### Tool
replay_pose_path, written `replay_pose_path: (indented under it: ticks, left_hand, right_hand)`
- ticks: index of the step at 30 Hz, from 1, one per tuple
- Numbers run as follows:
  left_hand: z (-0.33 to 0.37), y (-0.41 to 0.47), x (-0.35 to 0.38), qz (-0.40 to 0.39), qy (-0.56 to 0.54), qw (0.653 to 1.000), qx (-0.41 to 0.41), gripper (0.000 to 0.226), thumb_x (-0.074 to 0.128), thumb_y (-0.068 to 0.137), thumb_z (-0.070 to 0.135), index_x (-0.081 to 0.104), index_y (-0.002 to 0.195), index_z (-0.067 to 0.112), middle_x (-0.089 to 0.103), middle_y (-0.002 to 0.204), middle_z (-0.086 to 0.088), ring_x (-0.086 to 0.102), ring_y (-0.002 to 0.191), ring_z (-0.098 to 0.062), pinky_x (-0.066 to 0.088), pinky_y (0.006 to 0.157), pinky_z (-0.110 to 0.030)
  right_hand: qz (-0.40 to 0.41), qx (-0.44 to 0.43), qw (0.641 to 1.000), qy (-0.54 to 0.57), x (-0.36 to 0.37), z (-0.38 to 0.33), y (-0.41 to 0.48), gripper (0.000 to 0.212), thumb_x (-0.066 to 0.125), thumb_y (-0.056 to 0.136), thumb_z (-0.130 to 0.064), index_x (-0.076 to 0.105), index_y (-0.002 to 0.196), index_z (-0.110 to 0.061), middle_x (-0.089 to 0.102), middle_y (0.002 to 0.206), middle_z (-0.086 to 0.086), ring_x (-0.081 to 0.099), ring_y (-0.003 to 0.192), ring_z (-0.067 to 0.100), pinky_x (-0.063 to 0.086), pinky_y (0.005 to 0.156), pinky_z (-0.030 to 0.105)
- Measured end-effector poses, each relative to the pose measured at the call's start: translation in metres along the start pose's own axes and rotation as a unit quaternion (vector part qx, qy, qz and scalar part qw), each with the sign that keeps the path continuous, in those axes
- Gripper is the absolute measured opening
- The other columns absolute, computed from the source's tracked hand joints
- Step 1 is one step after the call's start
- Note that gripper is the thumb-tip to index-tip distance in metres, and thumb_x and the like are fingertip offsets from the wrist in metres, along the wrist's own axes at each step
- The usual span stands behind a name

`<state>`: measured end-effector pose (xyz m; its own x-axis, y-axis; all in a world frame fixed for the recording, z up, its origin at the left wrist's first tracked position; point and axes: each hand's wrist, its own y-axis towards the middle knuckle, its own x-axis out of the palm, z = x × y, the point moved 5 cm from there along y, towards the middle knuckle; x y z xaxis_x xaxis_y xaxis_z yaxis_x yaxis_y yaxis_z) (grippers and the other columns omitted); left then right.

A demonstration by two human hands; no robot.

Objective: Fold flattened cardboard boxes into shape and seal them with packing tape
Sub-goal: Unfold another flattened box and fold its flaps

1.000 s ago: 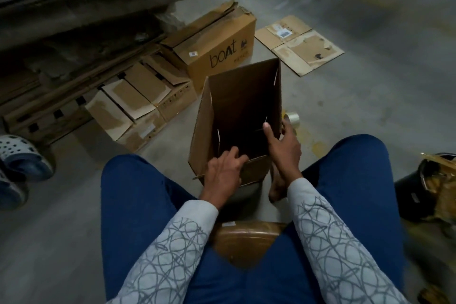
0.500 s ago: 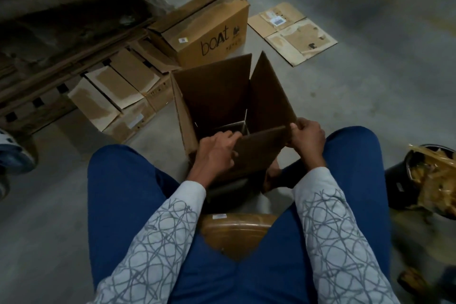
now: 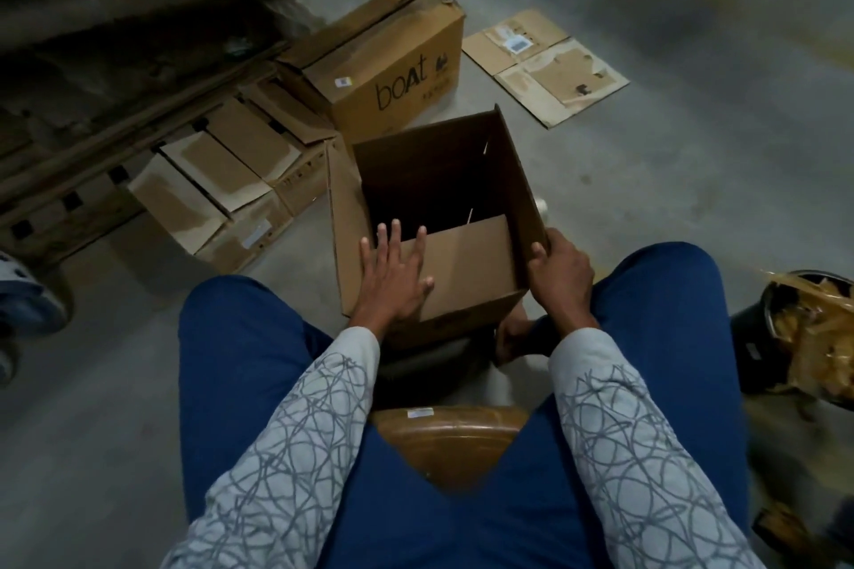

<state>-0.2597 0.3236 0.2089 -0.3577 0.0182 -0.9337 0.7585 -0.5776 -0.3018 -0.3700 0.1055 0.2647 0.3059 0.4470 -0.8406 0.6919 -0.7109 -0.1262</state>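
Changed: box [image 3: 513,171] now squared up on floor [image 3: 693,199]. Left hand [image 3: 393,277], flat with fingers spread, has pressed near flap [image 3: 466,263] inward. Right hand [image 3: 561,277] clamps the box's right wall. Other flaps likely next.

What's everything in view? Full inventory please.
open box: 1, brown, floor between the knees, near flap folded in
boAt box: 1, brown, black print, behind the open box
flattened boxes: several, brown, floor left
flat cardboard sheet: 1, brown, white label, floor far right
pale object: 1, whitish, mostly hidden behind open box's right wall; possibly tape
bin: 1, black, brown scraps inside, right edge
seat: 1, brown, under the person
shoe: 1, blue-white, left edge
trousers: blue, both legs
sleeves: 2, grey patterned
left hand: flat on the near flap
right hand: grips the open box's right wall
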Motion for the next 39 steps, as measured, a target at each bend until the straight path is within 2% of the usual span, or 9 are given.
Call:
replay_pose_path:
  ticks: [4,9,13,17,22,26,30,34,39]
  left_hand:
    - [-0.001,0.017,-0.025,0.016,0.022,0.999,0.018,0.082,0.056,0.1,0.028,0.002,0.161,0.026,-0.02,0.167,-0.012,-0.021,0.153,-0.031,-0.008,0.124,-0.054]
    - [-0.006,0.044,-0.095,0.152,0.019,0.987,-0.039,0.167,0.1,0.041,0.043,-0.02,0.157,0.036,-0.039,0.158,-0.015,-0.021,0.15,-0.046,-0.002,0.118,-0.07]
    - [-0.013,0.073,-0.111,0.118,0.086,0.988,-0.05,0.181,0.094,0.025,0.065,-0.029,0.153,0.034,-0.034,0.159,-0.023,-0.029,0.145,-0.051,-0.017,0.107,-0.077]
    - [-0.016,0.082,-0.099,0.073,0.122,0.988,-0.062,0.169,0.092,0.039,0.066,-0.021,0.156,0.021,0.014,0.163,-0.023,0.013,0.151,-0.045,-0.011,0.112,-0.073]
    - [-0.008,0.05,-0.027,0.0,0.134,0.991,-0.026,0.076,0.057,0.095,0.036,0.02,0.156,0.011,0.03,0.154,-0.017,0.032,0.138,-0.035,0.034,0.111,-0.053]
    - [-0.003,0.038,0.002,-0.008,0.143,0.989,-0.037,0.08,0.052,0.096,0.032,0.01,0.161,0.012,0.022,0.158,-0.021,0.02,0.146,-0.039,0.023,0.117,-0.055]
    - [0.015,0.021,-0.012,0.001,0.154,0.983,-0.097,0.075,0.061,0.086,0.039,0.035,0.152,0.015,0.038,0.153,-0.019,0.026,0.146,-0.037,0.009,0.121,-0.06]
    - [0.034,-0.025,-0.065,0.125,0.15,0.955,-0.222,0.09,0.07,0.072,0.046,0.036,0.153,0.025,0.015,0.164,-0.025,0.0,0.153,-0.045,-0.012,0.115,-0.071]
    - [0.018,-0.061,-0.058,0.239,-0.203,0.908,-0.279,0.096,0.067,0.09,0.029,0.003,0.16,0.018,0.022,0.163,-0.019,0.025,0.148,-0.041,0.03,0.116,-0.057]
  right_hand:
    - [0.007,0.004,1.0,-0.005,0.001,-0.002,0.0,0.028,0.05,0.1,-0.019,0.06,0.126,-0.015,0.069,0.11,0.018,0.062,0.099,0.039,0.038,0.077,0.036]
    - [0.009,0.0,1.0,0.008,0.0,-0.002,-0.001,0.029,0.05,0.101,-0.019,0.061,0.128,-0.018,0.069,0.11,0.016,0.062,0.1,0.038,0.033,0.075,0.033]
    - [0.015,0.006,1.0,0.026,0.001,0.002,0.0,0.032,0.05,0.101,-0.021,0.061,0.13,-0.022,0.07,0.111,0.014,0.063,0.099,0.036,0.034,0.075,0.032]
    - [0.006,0.016,0.999,0.038,0.002,0.004,0.001,0.027,0.051,0.1,-0.02,0.063,0.124,-0.021,0.07,0.107,0.013,0.064,0.097,0.037,0.034,0.073,0.032]
    - [0.019,0.039,0.998,0.038,-0.001,0.005,0.003,0.024,0.051,0.097,-0.018,0.065,0.116,-0.02,0.07,0.103,0.013,0.063,0.092,0.036,0.035,0.072,0.032]
    - [-0.03,-0.04,0.998,-0.023,0.009,-0.01,-0.009,0.034,0.054,0.093,-0.02,0.059,0.127,-0.024,0.065,0.111,0.01,0.064,0.096,0.038,0.045,0.075,0.035]
    - [-0.119,-0.123,0.978,-0.123,0.036,-0.021,-0.024,0.051,0.061,0.089,-0.033,0.049,0.138,-0.026,0.055,0.126,0.006,0.061,0.103,0.037,0.051,0.083,0.039]
    - [-0.17,-0.116,0.968,-0.143,0.062,-0.022,-0.03,0.063,0.067,0.086,-0.032,0.044,0.145,-0.029,0.044,0.141,0.007,0.044,0.123,0.034,0.046,0.1,0.048]
    - [-0.227,-0.088,0.962,-0.122,0.072,-0.019,-0.024,0.068,0.074,0.085,-0.035,0.044,0.146,-0.03,0.026,0.157,0.008,0.027,0.139,0.035,0.035,0.111,0.053]
